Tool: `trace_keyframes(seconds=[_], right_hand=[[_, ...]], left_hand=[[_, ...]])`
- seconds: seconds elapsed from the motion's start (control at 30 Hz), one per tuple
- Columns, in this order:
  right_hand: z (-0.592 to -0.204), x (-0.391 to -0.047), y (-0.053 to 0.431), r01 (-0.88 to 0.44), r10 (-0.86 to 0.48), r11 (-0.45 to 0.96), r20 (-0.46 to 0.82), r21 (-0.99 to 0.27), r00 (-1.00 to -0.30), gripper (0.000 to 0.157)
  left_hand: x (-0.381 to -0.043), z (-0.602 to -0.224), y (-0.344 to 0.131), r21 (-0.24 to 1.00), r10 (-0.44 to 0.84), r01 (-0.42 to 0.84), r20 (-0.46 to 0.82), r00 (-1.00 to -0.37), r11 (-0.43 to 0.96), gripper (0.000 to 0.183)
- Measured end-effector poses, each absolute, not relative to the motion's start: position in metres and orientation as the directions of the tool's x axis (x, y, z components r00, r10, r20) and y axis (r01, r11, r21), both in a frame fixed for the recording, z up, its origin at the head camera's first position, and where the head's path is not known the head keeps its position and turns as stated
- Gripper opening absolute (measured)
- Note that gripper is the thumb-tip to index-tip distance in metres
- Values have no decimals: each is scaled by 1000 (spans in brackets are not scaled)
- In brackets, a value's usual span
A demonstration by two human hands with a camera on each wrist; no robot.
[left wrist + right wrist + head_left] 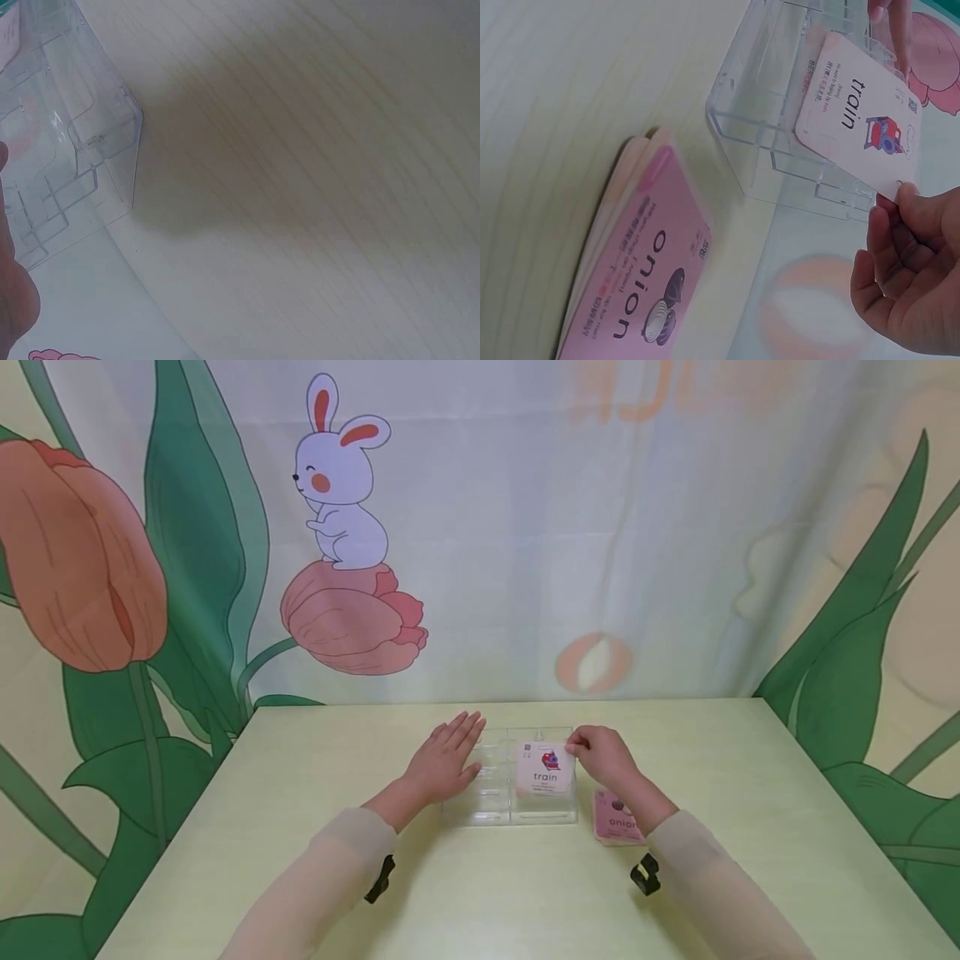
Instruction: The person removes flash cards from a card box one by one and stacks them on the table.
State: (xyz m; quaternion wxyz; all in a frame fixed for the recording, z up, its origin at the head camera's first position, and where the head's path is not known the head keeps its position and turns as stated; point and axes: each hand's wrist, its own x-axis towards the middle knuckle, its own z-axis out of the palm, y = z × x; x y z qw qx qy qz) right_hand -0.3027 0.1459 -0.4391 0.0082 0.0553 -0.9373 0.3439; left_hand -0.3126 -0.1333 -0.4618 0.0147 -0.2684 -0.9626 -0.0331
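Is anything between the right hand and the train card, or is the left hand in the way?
Nothing visible: the right hand pinches the train card directly. The left hand is at the left half of the clear box, apart from the card.

tray [543, 818] is sitting on table [225, 860], lower centre of head view; backdrop [510, 527] is hanging behind table. train card [542, 770] is slanting over tray's right half. left hand [444, 762] is lying over tray's left edge; right hand [609, 758] is pinching card's upper right corner. card stack [611, 822] is lying right of tray, nearer frame's bottom, right forearm [660, 814] partly covering it.
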Motion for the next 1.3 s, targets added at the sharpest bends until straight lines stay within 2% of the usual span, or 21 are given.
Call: trace_keyframes(seconds=[0.23,0.73,1.3], right_hand=[[-437,-303,147,-141,-112,777,86,-614,-990,20],[-433,-305,147,-155,-81,751,143,-642,-986,17],[-418,-305,150,-171,-103,731,141,-660,-985,20]], left_hand=[[-313,-464,-133,46,510,511,34,-859,858,73],[-314,-463,-134,41,528,530,48,-848,847,72],[-314,-463,-134,36,524,525,43,-851,850,73]])
